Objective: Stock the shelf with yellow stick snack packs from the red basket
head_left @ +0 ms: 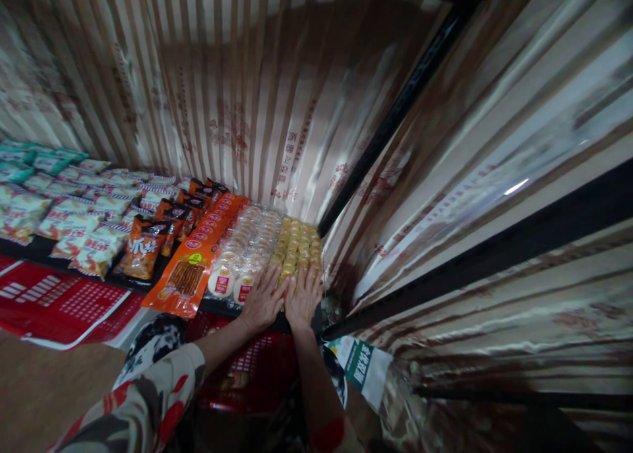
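Note:
My left hand (263,301) and my right hand (302,296) lie flat side by side, fingers stretched out, on the front end of a row of clear packs of yellow round biscuits (297,242) at the right end of a dark shelf (44,247). My left hand also touches the neighbouring row of pale round cakes in clear wrap (244,245). Neither hand grips anything. My left sleeve (148,400) is patterned in red, grey and white.
Left of the cakes lie orange stick-snack packs (185,275), dark orange bags (143,245) and several rows of white and green snack bags (74,225). A red basket (250,370) sits below the shelf. Striped printed panels (237,90) form the back and right walls, with a black frame (395,117).

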Tool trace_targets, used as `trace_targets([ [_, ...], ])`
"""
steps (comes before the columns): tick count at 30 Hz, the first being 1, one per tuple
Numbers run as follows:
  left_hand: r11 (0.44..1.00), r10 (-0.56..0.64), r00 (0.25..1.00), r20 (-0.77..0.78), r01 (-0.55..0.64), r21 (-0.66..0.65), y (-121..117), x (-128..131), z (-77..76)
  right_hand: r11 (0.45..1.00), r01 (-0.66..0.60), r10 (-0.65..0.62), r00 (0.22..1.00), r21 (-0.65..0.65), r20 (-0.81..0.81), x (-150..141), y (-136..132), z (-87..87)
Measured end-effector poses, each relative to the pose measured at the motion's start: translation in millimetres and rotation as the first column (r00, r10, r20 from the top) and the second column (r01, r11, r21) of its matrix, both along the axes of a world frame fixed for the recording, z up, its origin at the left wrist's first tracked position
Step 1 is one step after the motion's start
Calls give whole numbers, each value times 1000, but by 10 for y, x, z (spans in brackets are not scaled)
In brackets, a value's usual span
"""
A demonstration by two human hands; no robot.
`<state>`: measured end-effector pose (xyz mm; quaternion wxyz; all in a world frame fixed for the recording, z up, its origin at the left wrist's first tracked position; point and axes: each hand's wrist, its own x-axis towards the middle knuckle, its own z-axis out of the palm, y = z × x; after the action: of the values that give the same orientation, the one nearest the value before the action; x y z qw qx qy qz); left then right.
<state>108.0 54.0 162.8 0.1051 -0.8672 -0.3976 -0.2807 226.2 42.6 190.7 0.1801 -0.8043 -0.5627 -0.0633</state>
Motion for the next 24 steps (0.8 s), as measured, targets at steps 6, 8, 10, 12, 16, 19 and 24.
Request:
trace_targets([
  [6, 999, 15, 1000, -26, -14, 32, 30, 24, -60, 1000, 12, -12, 999, 1, -48, -3, -1, -2],
  [8, 999, 23, 1000, -6, -23, 47, -4, 37, -66, 1000, 28, -28, 998, 6, -54, 13, 39, 104],
  [10, 997, -11, 1000, 10, 11, 75, -57, 67, -87, 999, 36, -35, 998, 19, -54, 35, 130, 260],
  [12, 986, -123, 992, 3, 122, 110, -114, 116, -121, 999, 32, -31, 998, 21, -51, 54, 274, 429],
  [16, 922, -372, 927, -43, 374, 99, -170, 245, -142, 992, -38, 34, 999, -120, -38, 46, 629, 647],
  [19, 901, -429, 901, -66, 432, 33, -132, 314, -72, 955, -105, 91, 994, -279, -62, 17, 835, 658],
  [24, 897, -442, 894, -69, 440, -34, -16, 314, -17, 897, -137, 112, 990, -420, -84, 20, 938, 535],
])
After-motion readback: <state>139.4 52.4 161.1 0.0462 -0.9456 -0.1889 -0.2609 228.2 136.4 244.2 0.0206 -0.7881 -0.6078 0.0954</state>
